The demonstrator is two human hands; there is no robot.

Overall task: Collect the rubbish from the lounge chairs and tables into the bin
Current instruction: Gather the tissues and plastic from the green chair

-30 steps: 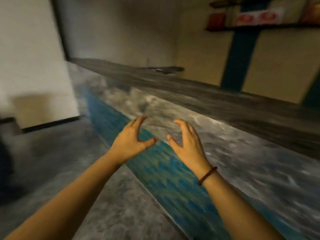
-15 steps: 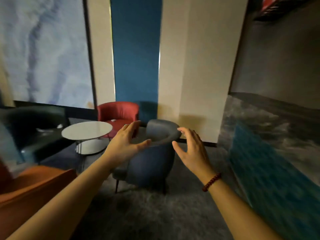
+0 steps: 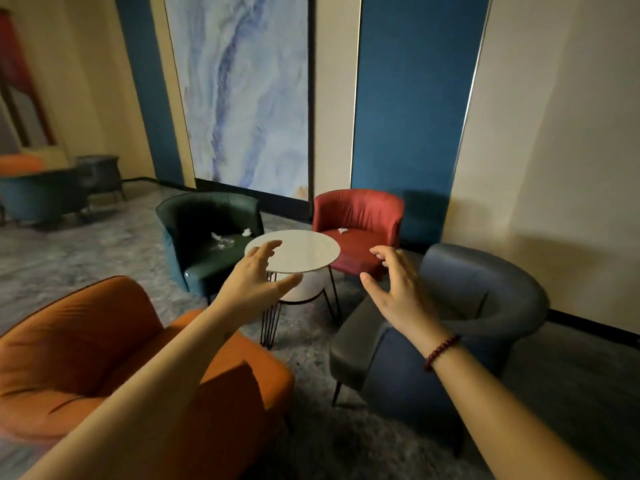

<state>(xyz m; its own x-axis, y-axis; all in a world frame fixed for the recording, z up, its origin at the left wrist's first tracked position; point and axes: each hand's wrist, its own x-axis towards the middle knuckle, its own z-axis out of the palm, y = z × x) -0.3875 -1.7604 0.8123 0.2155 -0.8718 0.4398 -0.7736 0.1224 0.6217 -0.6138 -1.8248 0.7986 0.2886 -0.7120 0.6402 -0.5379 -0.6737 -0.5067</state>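
Four lounge chairs ring a round white table [image 3: 298, 249]. White crumpled rubbish [image 3: 221, 239] lies on the seat of the dark green chair [image 3: 207, 216], with another white scrap [image 3: 246, 232] beside it. A small white scrap [image 3: 343, 230] lies on the red chair [image 3: 360, 216]. My left hand [image 3: 256, 278] and my right hand [image 3: 398, 289] are raised in front of me with fingers spread and relaxed, holding nothing. No bin is in view.
An orange chair [image 3: 86, 341] stands near left and a grey-blue chair [image 3: 467, 306] near right. More chairs [image 3: 45, 194] stand far left. A marbled wall panel [image 3: 242, 91] and blue panels line the back wall. Grey carpet covers the floor.
My view has swung left from a counter to the lounge seating group. Both hands stay raised and empty in front of me.
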